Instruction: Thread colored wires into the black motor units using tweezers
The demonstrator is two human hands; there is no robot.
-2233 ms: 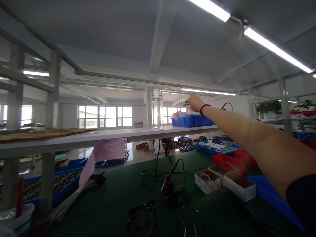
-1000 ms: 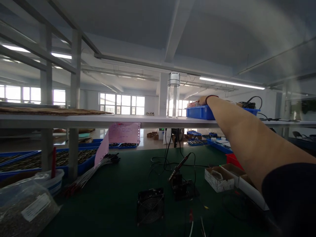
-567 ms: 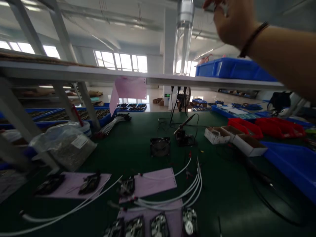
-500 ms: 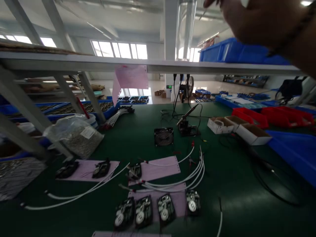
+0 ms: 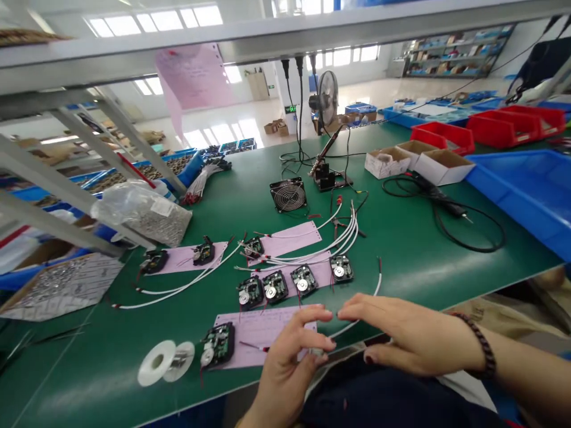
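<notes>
My left hand [image 5: 289, 362] is over the front edge of the table, its thumb and fingers closed round a white cable [image 5: 345, 329]. One wire end of that cable pokes out left of the hand over a pink sheet [image 5: 250, 324]; the other curves up to the right. To the right, my right hand [image 5: 410, 336] hovers palm down, thumb apart from the fingers, nothing in it. A black circuit module [image 5: 217, 345] lies left of my left hand. Beyond the hands, several similar modules [image 5: 304, 279] and a bundle of white cables [image 5: 343, 241] rest on pink sheets.
On the green table [image 5: 414, 249] are a spool [image 5: 156, 362], a fan [image 5: 288, 195], a soldering iron stand [image 5: 328, 177], small boxes [image 5: 446, 169] and a black-corded tool [image 5: 441, 199]. A blue tray [image 5: 530, 190] is at right, a bag of parts [image 5: 151, 217] at left, a shelf [image 5: 267, 41] above.
The view has tilted down. The raised hand at upper right is gone from there; both my hands now show low at the front edge, the left on the white cable.
</notes>
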